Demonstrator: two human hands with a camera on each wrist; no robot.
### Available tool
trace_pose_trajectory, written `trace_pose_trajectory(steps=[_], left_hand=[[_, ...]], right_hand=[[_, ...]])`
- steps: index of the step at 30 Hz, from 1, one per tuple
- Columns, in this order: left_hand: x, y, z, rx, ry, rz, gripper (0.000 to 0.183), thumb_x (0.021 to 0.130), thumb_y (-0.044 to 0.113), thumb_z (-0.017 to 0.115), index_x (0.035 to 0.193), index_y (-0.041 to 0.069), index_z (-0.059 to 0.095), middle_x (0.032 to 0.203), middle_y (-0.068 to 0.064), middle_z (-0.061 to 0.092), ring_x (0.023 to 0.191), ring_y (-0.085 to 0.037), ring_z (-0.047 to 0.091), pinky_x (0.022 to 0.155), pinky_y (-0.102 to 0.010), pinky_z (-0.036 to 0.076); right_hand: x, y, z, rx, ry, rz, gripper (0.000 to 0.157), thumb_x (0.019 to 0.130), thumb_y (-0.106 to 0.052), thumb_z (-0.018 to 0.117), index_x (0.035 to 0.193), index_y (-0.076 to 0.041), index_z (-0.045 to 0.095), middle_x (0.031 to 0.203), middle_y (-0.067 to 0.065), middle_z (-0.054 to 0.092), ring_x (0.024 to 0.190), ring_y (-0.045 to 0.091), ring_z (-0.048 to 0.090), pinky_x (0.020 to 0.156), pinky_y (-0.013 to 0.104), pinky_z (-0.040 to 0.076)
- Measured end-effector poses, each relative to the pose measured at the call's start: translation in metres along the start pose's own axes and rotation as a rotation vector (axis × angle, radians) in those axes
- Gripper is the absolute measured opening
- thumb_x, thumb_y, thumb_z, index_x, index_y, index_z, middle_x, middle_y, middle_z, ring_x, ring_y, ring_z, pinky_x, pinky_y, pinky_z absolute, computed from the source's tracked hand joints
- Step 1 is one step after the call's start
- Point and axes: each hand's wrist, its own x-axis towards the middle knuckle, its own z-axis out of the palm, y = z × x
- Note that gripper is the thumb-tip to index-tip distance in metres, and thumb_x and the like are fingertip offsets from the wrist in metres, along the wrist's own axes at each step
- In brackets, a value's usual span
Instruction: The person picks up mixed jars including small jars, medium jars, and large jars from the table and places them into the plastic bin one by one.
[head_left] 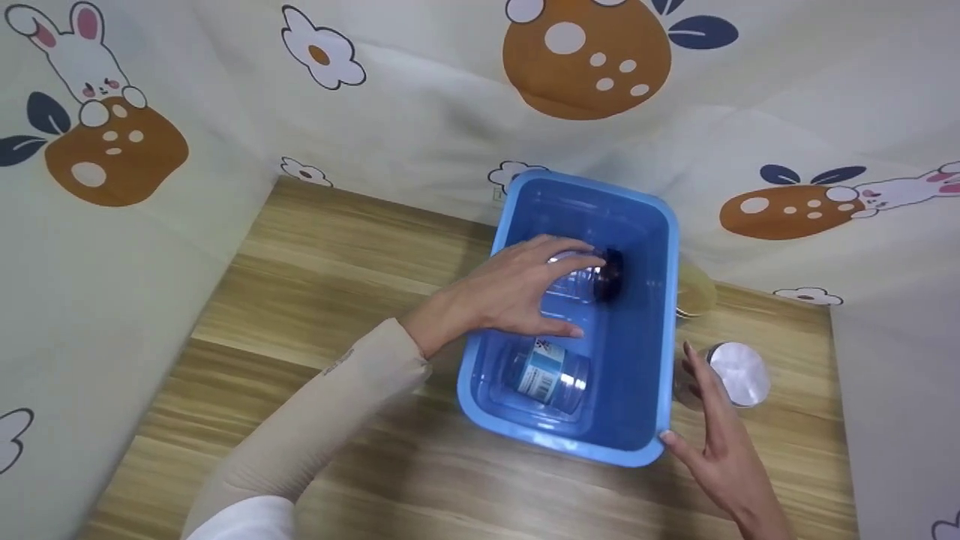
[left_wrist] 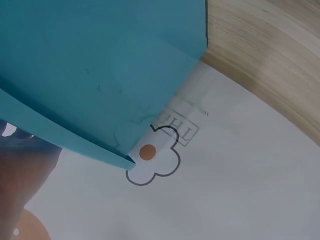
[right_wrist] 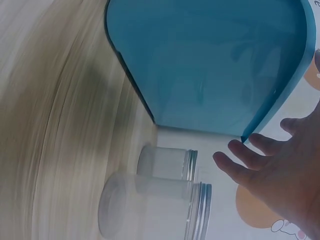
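A blue plastic tub (head_left: 667, 322) stands on the wooden surface. My left hand (head_left: 517, 289) reaches over its left rim, fingers spread and thumb apart, above a clear plastic jar with a dark end (head_left: 611, 274); contact with it cannot be told. Nearer the front of the tub lies another clear jar with a blue and white label (head_left: 544, 371). Outside the tub's front right corner is my right hand (head_left: 724, 450), fingers extended, its thumb tip at the rim. Close to those fingers stands a clear jar with a silver lid (head_left: 739, 375).
Behind the silver-lidded jar, against the tub's right side, stands a second jar with a yellowish top (head_left: 697, 289). The right wrist view shows two clear jars with metal lids (right_wrist: 202, 212). Patterned cloth walls (head_left: 420, 97) border the wood-grain surface (head_left: 330, 285).
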Motion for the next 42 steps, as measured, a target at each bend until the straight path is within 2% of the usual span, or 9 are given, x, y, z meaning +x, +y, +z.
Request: trace_pose_trajectory(steps=[5,10,15,18,23,29,36,42], left_hand=[[-0.005,-0.004,-0.003,-0.008,0.084,0.008,0.085,0.082,0.071,0.062,0.152,0.027,0.041,0.155,0.001,0.039,0.141,-0.019,0.034,0.114,-0.042,0.033],[-0.01,-0.008,-0.007,-0.026,0.115,-0.005,0.085,0.082,0.073,0.06,0.152,0.028,0.041,0.154,0.003,0.039,0.141,-0.017,0.034,0.113,-0.043,0.035],[-0.014,-0.013,-0.007,-0.047,0.158,0.004,0.083,0.082,0.071,0.062,0.151,0.027,0.043,0.153,0.003,0.041,0.139,-0.017,0.036,0.112,-0.044,0.036],[-0.019,-0.016,-0.005,-0.063,0.189,-0.003,0.082,0.082,0.07,0.062,0.15,0.028,0.045,0.152,0.003,0.043,0.139,-0.019,0.037,0.112,-0.048,0.036],[-0.025,-0.02,-0.001,-0.072,0.238,-0.031,0.079,0.081,0.071,0.063,0.147,0.029,0.049,0.15,0.004,0.044,0.139,-0.018,0.035,0.112,-0.048,0.034],[-0.03,-0.025,0.001,-0.085,0.301,-0.027,0.075,0.08,0.063,0.069,0.143,0.025,0.054,0.148,0.003,0.047,0.139,-0.02,0.035,0.113,-0.05,0.032],[-0.039,-0.031,0.003,-0.12,0.319,-0.051,0.074,0.083,0.065,0.065,0.143,0.023,0.054,0.151,0.004,0.044,0.142,-0.018,0.03,0.115,-0.051,0.027],[-0.045,-0.034,0.005,-0.134,0.326,-0.076,0.072,0.084,0.067,0.063,0.141,0.024,0.056,0.151,0.004,0.044,0.141,-0.017,0.031,0.113,-0.051,0.032]], right_hand=[[0.001,0.001,-0.002,-0.021,-0.003,0.002,0.098,0.076,-0.004,0.078,0.157,-0.005,0.023,0.16,0.013,0.03,0.143,0.019,0.033,0.11,0.015,0.03],[0.004,0.003,-0.007,-0.047,-0.005,-0.001,0.099,0.076,-0.006,0.08,0.157,-0.005,0.024,0.159,0.015,0.03,0.144,0.017,0.031,0.112,0.015,0.026],[0.004,0.006,-0.016,0.002,0.001,-0.021,0.09,0.082,-0.01,0.077,0.156,-0.002,0.026,0.158,0.017,0.032,0.144,0.019,0.032,0.113,0.018,0.028],[0.004,0.007,-0.021,0.045,0.006,-0.014,0.086,0.083,-0.005,0.073,0.155,-0.001,0.028,0.158,0.017,0.033,0.143,0.019,0.033,0.112,0.018,0.029],[0.003,0.009,-0.024,0.066,0.031,0.012,0.087,0.078,0.007,0.071,0.154,-0.001,0.03,0.156,0.018,0.035,0.143,0.019,0.035,0.113,0.019,0.03],[0.005,0.009,-0.027,0.005,0.02,0.044,0.093,0.074,0.008,0.074,0.155,-0.005,0.03,0.157,0.013,0.036,0.144,0.015,0.032,0.113,0.015,0.026],[0.009,0.011,-0.032,-0.021,0.036,-0.021,0.093,0.068,0.013,0.075,0.151,0.003,0.034,0.151,0.023,0.04,0.141,0.015,0.035,0.112,0.017,0.028],[0.01,0.018,-0.037,-0.04,0.045,-0.016,0.096,0.067,0.015,0.076,0.152,0.002,0.034,0.152,0.021,0.039,0.14,0.015,0.035,0.112,0.017,0.028]])
